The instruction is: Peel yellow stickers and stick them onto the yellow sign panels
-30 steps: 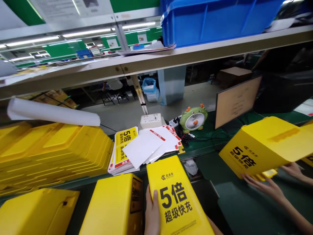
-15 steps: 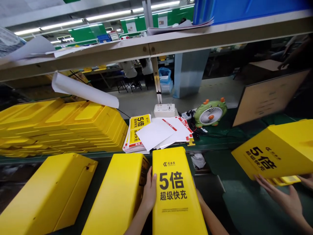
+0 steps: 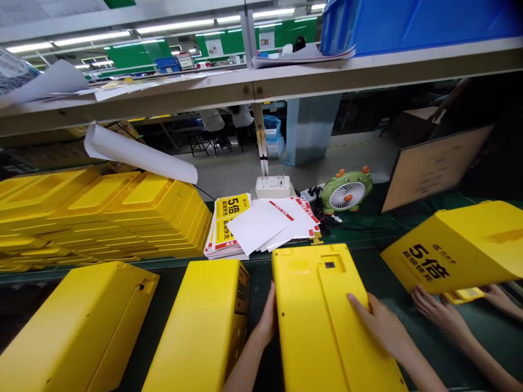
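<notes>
In front of me a tall yellow plastic case [image 3: 314,326] shows its back face, with a small black socket near the top and a groove running down it. My left hand [image 3: 267,316] presses against its left side. Wrapped over its right edge is my right hand [image 3: 379,324], thumb lying on the back face. To the left stand a second yellow case [image 3: 196,321], a dark printed label on its narrow side, and a third yellow case [image 3: 77,326]. Part of my left fingers is hidden by the case between my hands.
At right, a co-worker's hands [image 3: 445,316] hold a printed yellow case [image 3: 457,250]. Behind lie stacked yellow panels [image 3: 122,212], label sheets [image 3: 261,223], a white control box [image 3: 273,186], a green fan [image 3: 346,191] and a tilted screen [image 3: 439,166]. A shelf [image 3: 183,90] crosses above.
The case between my hands has turned from its printed face to its back face. My right hand has come round onto that face. The co-worker's case shifts slightly in view.
</notes>
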`<state>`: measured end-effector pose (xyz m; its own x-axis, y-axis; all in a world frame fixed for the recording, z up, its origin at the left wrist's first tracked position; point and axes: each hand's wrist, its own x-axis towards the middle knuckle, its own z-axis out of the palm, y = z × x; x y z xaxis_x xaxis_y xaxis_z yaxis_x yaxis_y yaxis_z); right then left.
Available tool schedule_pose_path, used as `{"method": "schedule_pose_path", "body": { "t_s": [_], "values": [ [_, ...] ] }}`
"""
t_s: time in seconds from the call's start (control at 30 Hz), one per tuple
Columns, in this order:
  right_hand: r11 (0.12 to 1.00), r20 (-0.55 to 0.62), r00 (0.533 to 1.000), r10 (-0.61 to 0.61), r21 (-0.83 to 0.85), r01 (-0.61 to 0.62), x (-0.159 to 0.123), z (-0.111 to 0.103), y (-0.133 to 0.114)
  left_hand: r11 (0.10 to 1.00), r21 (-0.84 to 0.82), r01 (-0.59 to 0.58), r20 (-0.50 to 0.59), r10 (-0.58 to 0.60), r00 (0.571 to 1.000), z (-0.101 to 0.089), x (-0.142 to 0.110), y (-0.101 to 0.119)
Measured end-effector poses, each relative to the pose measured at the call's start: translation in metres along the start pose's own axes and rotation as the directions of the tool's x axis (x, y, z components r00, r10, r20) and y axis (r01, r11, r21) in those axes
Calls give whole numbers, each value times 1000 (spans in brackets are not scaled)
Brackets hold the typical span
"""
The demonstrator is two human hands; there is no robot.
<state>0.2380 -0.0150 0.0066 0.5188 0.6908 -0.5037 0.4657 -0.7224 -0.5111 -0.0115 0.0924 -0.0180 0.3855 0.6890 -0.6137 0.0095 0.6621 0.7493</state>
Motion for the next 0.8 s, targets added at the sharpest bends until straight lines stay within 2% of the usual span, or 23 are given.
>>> {"method": "schedule_pose_path", "body": {
  "t_s": [0.07,0.13,0.2,0.27,0.37,0.47,0.53,0.6,0.67,0.73,0.77,0.8],
  "values": [
    [987,-55,994,-90,-139,82,-15,3,-20,999,-28,45,92,-43,995,-2,8,-1],
    [963,-76,979,-187,-212,167,-24,9,-33,999,-16,51,97,-49,994,-9,18,-1],
    [952,-77,966,-246,-210,225,-27,19,-39,999,39,16,-4,-16,1000,-19,30,-2],
    [945,-90,949,-303,-154,287,-27,32,-43,991,131,-20,-159,40,986,-29,43,-3],
    [910,-106,903,-415,-62,411,-31,50,-51,963,268,-3,-355,102,929,-38,56,-5],
    [859,-34,858,-512,-40,511,-45,68,-67,944,325,49,-451,109,886,-32,58,-5],
    [795,15,800,-600,-102,598,-56,83,-81,944,328,43,-425,107,899,-20,51,0],
    [730,25,745,-667,-175,660,-65,99,-98,950,311,-15,-322,120,939,-8,35,8],
    [701,3,717,-697,-211,681,-69,116,-113,961,265,-85,-190,138,972,-5,10,23],
    [689,-7,705,-709,-220,691,-70,131,-125,945,274,-177,-69,203,977,-23,-21,43],
    [675,5,693,-721,-223,703,-71,137,-130,911,328,-251,-12,270,963,-41,-37,52],
    [660,22,682,-731,-229,715,-71,142,-132,833,449,-324,-6,365,931,-64,-51,61]
  ]
}}
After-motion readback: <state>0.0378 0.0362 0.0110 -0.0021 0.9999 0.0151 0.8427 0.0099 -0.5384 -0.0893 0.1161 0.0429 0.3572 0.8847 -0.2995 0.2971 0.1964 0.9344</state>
